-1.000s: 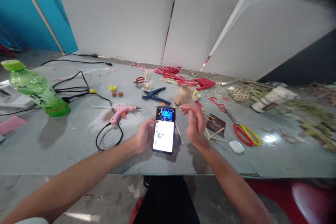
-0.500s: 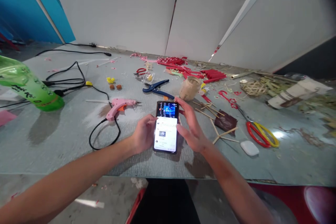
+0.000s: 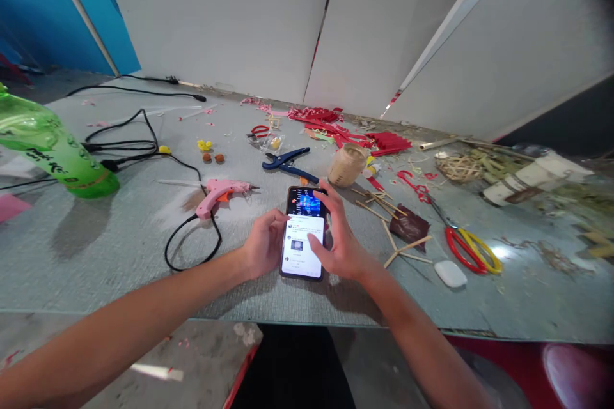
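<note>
A lit smartphone (image 3: 302, 262) is tilted up over the near part of the table, its screen facing me. My left hand (image 3: 263, 244) grips its left edge, with the thumb at the screen's side. Round the right edge curls my right hand (image 3: 343, 243). Its thumb lies over the middle of the screen and a fingertip reaches the dark picture at the top. The other right fingers are partly hidden. Just beyond the phone are blue-handled cutters (image 3: 288, 163) and an open jar (image 3: 347, 165). To the left lies a pink hot glue gun (image 3: 218, 195).
A green bottle (image 3: 62, 153) and black cables (image 3: 125, 140) occupy the left. Red paper strips (image 3: 336, 128) lie at the back. On the right are thin sticks (image 3: 398, 249), a brown packet (image 3: 409, 229), red-and-yellow scissors (image 3: 472, 249), a white case (image 3: 449, 273) and a wrapped bundle (image 3: 535, 179).
My right thumb has moved left from the phone's edge onto the screen, and a fingertip now overlaps the top picture. The left hand keeps its grip. The view has shifted slightly.
</note>
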`<state>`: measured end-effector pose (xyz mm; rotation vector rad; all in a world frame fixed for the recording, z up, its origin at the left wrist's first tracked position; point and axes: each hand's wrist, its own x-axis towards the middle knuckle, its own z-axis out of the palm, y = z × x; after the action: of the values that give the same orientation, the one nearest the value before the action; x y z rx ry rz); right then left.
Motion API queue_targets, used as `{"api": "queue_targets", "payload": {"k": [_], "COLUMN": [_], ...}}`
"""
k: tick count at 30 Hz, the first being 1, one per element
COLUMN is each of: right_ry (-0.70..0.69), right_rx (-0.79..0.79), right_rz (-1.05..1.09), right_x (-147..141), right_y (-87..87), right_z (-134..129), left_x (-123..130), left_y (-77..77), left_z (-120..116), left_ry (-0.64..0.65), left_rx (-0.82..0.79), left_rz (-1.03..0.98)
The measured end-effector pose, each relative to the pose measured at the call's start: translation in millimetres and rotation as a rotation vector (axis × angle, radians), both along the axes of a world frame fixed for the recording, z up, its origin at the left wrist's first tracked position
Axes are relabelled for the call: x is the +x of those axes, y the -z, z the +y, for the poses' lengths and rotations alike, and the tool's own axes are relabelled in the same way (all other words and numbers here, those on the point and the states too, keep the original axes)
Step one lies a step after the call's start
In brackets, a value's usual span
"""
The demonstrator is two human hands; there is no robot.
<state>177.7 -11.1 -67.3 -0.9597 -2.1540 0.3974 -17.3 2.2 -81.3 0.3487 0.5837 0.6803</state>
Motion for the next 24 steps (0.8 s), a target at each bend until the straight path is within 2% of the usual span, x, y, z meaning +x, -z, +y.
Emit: {"api": "queue_targets", "payload": {"k": [7,11,18,24], "right_ry": [-0.026,-0.032,0.012,-0.017], "right_rx": [-0.031,-0.039,-0.049,-0.076], "right_rz": [0.041,-0.037,-0.071,-0.014], "right_x": [1.6,-0.4,-3.0,1.2], "right_y": [-1.6,-2.1,0.4,-1.4], "right_z": [-0.6,-2.7,-3.0,-2.6], "left_x": [-0.8,-0.9,0.7,0.0], "left_y": [6.1,4.2,-3.0,1.9], "left_z": [2.3,1.3,-1.7,1.1], "left_ry": [0.033,0.052,0.010,0.033], "left_rx": [0.034,0.063,0.053,0.041], "left_rz": [-0.053,-0.080,-0.025,-0.066]}}
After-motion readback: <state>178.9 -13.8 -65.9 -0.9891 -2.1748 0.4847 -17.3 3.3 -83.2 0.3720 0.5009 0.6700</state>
